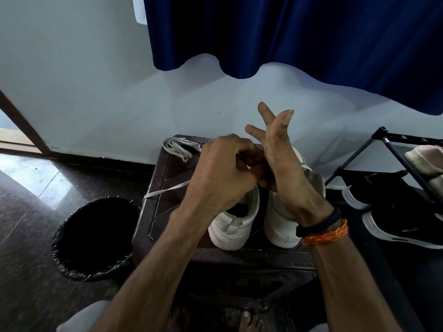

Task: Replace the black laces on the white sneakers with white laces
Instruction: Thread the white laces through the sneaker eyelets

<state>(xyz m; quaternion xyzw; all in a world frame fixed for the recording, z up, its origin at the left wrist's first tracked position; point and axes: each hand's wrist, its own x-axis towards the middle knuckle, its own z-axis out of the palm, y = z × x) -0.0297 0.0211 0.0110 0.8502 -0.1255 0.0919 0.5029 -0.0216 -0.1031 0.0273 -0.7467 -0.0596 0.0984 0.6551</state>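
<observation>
Left hand (223, 168) is curled shut, seemingly pinching a flat white lace (167, 190) trailing left; right hand (282, 164) is splayed, grasp can't be told. Both held over two white leather sneakers (233, 226) on dark brown stool (167, 168), toes pointing away; left hand nearer lace.

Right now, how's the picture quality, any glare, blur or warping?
Head view: glare on the glossy floor at left; wide-angle bending bows the wall and curtain; the bin interior is pure black shadow; both hands are sharp enough, left hand, right hand.
</observation>
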